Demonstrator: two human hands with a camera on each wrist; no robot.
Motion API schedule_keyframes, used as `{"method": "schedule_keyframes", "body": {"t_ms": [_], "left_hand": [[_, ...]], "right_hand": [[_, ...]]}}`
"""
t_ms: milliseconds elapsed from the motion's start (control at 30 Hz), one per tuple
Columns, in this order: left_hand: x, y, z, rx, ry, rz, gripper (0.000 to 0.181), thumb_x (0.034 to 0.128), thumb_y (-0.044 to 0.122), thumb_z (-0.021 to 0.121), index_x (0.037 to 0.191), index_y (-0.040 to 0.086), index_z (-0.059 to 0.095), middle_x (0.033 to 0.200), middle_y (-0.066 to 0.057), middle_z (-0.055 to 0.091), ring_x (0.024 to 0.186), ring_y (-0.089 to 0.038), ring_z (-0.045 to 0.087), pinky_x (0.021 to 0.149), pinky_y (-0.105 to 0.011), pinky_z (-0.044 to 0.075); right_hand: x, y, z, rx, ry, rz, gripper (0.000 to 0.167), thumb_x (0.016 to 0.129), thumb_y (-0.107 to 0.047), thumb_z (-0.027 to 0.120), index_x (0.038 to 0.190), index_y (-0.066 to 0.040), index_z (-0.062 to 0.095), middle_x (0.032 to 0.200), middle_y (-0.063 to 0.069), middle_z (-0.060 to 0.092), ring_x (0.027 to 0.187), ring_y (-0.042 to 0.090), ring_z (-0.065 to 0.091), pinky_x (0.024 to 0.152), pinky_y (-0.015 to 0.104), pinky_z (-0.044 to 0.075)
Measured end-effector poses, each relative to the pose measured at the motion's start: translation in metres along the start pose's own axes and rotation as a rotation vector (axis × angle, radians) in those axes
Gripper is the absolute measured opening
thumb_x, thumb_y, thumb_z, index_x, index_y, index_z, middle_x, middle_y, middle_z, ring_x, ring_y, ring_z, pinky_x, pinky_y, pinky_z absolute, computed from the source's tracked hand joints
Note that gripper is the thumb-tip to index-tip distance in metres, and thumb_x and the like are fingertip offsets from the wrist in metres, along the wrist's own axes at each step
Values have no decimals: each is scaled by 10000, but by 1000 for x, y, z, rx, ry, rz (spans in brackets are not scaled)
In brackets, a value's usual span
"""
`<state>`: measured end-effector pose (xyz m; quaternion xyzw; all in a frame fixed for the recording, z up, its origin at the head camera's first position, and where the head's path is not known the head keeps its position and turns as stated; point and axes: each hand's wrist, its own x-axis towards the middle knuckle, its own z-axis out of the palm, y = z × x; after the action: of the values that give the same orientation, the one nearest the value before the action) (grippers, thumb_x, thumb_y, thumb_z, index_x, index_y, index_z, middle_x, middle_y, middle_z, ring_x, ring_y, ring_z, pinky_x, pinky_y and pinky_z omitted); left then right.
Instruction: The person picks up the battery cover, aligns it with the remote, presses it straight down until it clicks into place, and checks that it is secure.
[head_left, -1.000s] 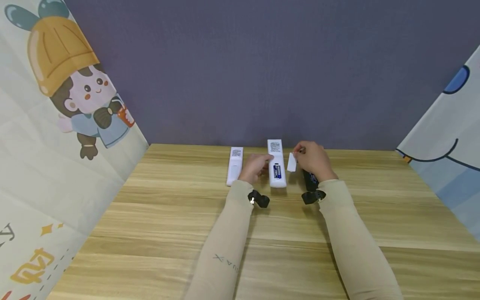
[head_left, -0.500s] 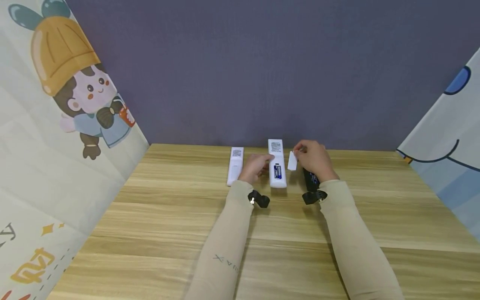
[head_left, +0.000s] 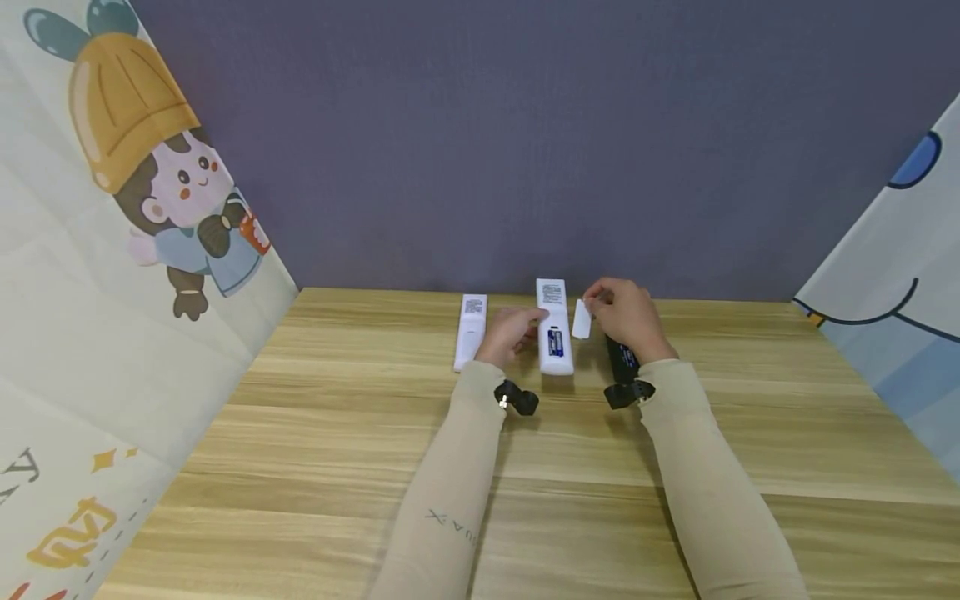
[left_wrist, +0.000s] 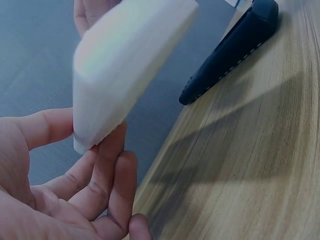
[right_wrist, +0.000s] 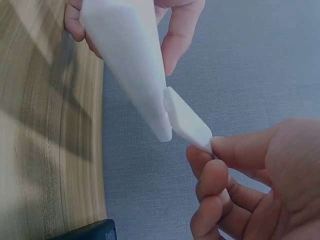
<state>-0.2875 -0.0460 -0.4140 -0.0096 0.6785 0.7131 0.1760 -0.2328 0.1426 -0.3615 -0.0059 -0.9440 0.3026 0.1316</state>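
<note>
In the head view, my left hand (head_left: 512, 333) grips a white remote control (head_left: 557, 320) by its left side, back facing up. Batteries (head_left: 555, 342) with dark blue wrappers show in its uncovered compartment. The left wrist view has the thumb on one side of this remote (left_wrist: 120, 70) and curled fingers on the other, above the wood. To its right, my right hand (head_left: 627, 315) pinches a small white battery cover (head_left: 582, 320) at one end between thumb and finger. In the right wrist view the cover (right_wrist: 189, 121) appears close beside the remote's edge; contact is unclear.
A second white remote (head_left: 470, 333) lies back up on the wooden table (head_left: 360, 433), left of my left hand. A black remote (head_left: 622, 360) lies partly hidden under my right wrist. A grey-blue wall (head_left: 480, 150) stands behind the table's back edge.
The battery cover and the right hand's fingertips have shifted slightly left and away from me, nearer the held remote. My left hand and its remote stay nearly still.
</note>
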Motion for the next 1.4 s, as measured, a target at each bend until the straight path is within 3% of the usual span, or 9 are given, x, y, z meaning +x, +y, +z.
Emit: {"method": "schedule_keyframes", "body": {"t_ms": [233, 900, 1167, 1400], "left_hand": [[0, 2, -1, -48, -2, -16, 279, 896, 162, 759, 1137, 26, 728, 841, 5, 708, 641, -121, 533, 593, -229, 389], [2, 0, -1, -48, 0, -26, 295, 893, 169, 765, 1148, 28, 725, 838, 6, 707, 627, -115, 544, 580, -223, 383], [2, 1, 0, -47, 3, -21, 284, 895, 163, 756, 1138, 19, 722, 798, 27, 684, 617, -104, 529, 599, -223, 409], [0, 3, -2, -39, -8, -28, 267, 903, 169, 752, 1132, 35, 727, 814, 29, 684, 643, -109, 521, 621, -232, 399]], "right_hand": [[0, -2, 1, 13, 8, 17, 176, 1033, -205, 589, 1081, -111, 729, 923, 145, 732, 697, 257, 583, 587, 341, 431], [0, -4, 1, 37, 14, 9, 172, 1031, -225, 599, 1085, -126, 728, 936, 167, 737, 684, 252, 570, 584, 349, 421], [-1, -8, 1, 89, -46, -15, 169, 1038, -235, 602, 1103, -128, 715, 810, 100, 707, 583, 217, 588, 523, 335, 451], [0, -7, 3, 140, -112, -54, 165, 1037, -225, 607, 1117, -126, 712, 823, 103, 717, 638, 320, 633, 526, 344, 471]]}}
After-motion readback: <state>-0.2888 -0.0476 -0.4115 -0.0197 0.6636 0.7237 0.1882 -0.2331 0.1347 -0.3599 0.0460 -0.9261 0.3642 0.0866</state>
